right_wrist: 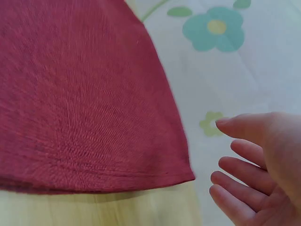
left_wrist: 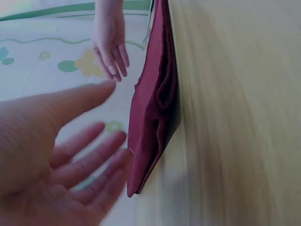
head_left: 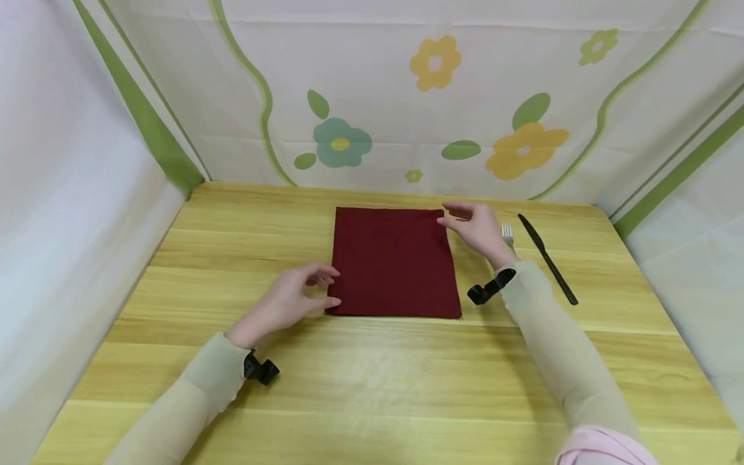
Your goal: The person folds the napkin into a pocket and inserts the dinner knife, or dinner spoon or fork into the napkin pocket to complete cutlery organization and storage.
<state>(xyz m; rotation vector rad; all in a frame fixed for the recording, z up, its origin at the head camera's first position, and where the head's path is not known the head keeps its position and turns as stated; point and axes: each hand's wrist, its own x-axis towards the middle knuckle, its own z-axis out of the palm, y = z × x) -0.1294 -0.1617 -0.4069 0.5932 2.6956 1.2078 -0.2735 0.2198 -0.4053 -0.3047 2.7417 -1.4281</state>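
Note:
A dark red cloth napkin, folded into a square, lies flat on the wooden table. Its stacked, folded layers show along the near edge in the left wrist view. My left hand is at the napkin's left side near the front corner, fingers spread and loosely bent, nothing held. At the far right corner is my right hand, thumb and fingers apart. In the right wrist view that hand stands just off the corner of the cloth, with a gap between them.
Right of the napkin lies a fork, partly hidden by the right wrist. A black knife lies beyond it, slanting. White curtains with flower prints enclose the wooden table at the back and both sides.

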